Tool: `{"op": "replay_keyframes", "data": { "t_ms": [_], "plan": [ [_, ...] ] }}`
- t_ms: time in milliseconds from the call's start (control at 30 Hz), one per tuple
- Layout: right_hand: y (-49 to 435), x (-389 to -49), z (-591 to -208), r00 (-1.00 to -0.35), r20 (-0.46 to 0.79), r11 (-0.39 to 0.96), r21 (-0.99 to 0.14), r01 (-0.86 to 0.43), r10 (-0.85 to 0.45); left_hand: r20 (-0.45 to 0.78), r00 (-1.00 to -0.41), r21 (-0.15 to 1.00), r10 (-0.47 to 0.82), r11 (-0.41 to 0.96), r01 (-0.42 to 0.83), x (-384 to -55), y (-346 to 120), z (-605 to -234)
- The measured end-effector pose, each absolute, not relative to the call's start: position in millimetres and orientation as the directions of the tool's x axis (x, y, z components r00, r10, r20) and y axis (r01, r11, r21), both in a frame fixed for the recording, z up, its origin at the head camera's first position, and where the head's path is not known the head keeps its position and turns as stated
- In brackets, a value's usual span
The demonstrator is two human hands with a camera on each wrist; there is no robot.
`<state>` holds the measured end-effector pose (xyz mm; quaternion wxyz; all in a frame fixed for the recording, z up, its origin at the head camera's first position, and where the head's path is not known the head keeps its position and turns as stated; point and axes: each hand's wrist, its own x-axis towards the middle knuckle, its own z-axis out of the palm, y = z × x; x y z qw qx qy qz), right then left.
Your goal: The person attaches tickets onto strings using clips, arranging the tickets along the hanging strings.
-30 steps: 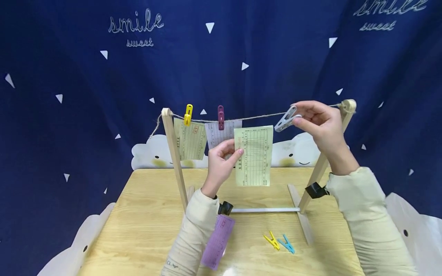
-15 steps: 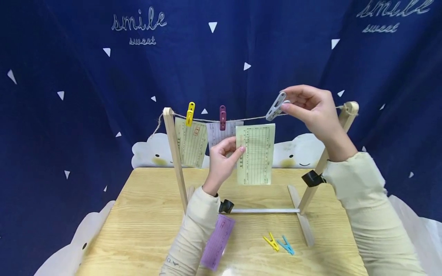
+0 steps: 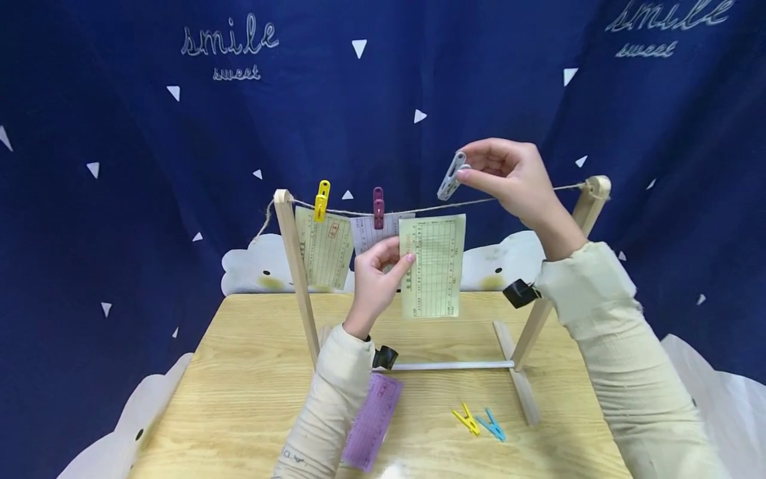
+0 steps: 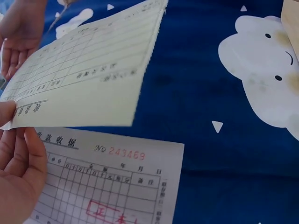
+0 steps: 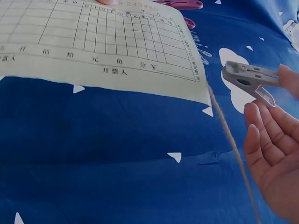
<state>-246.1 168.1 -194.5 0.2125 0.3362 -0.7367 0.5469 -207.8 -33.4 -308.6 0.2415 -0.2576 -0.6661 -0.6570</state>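
Peg (image 3: 451,178), pinched in the right grip (image 3: 516,178), is shifting leftward and now hovering above the green sheet (image 3: 435,269), which the left grip (image 3: 375,276) is pinching near the rope (image 5: 229,135), so peg and sheet are seemingly aligning.

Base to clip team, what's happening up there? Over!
Left hand pinches green slip. Right hand holds gray clothespin, not yet on string. Possible crowding: pale hanging slip partly behind.

I logged remotely: held receipt (image 3: 433,273) right of two pegged receipts (image 3: 326,253) on twine (image 3: 455,205); two clothespins (image 3: 467,420) lay on table (image 3: 257,372), right of loose receipt (image 3: 374,422).
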Motion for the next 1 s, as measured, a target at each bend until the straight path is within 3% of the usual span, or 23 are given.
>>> {"op": "replay_keyframes", "data": {
  "t_ms": [433,767,1000],
  "plan": [
    [157,-251,-180,-0.749,0.588,0.265,-0.703,-0.66,-0.304,0.649,-0.761,0.761,0.012,0.005,0.649,-208,-35,-305],
    [155,-258,-174,-0.759,0.595,0.163,-0.748,-0.643,-0.265,0.63,-0.777,0.777,0.012,-0.009,0.63,-210,-33,-302],
    [147,-260,-175,-0.768,0.571,0.243,-0.732,-0.636,-0.291,0.633,-0.774,0.774,0.002,0.013,0.633,-217,-32,-310]
  ]
}}
